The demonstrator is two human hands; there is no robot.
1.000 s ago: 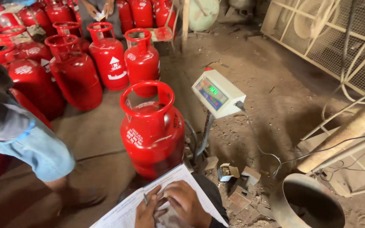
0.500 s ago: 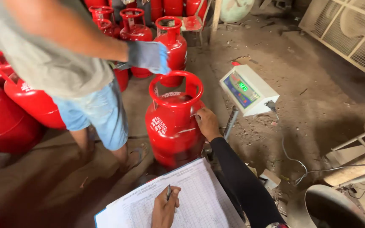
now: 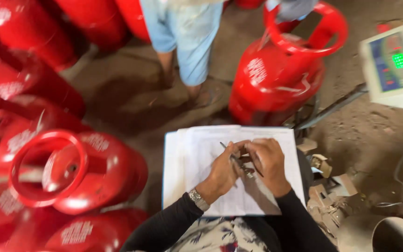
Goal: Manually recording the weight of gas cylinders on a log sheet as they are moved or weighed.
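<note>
A white sheet pad [image 3: 197, 163] rests on my lap. Both my hands meet over it. My left hand [image 3: 222, 170], with a wristwatch, grips a dark pen [image 3: 235, 160] that slants across the paper. My right hand [image 3: 269, 163] has its fingers closed on the lower end of the same pen. Beyond the pad a red gas cylinder [image 3: 276, 79] stands upright on a scale platform. Another person's gloved hand [image 3: 295, 8] holds its top ring.
The other person's legs in light blue shorts [image 3: 187, 42] stand left of that cylinder. A scale display box [image 3: 395, 65] with green digits is at the right. Several red cylinders [image 3: 75, 172] crowd the left side. Rubble [image 3: 327, 186] and a metal pipe [image 3: 392, 233] lie at lower right.
My right hand left the cylinder and came back to the pen on the pad. The view dropped and swung left. The other person stepped closer to the cylinder.
</note>
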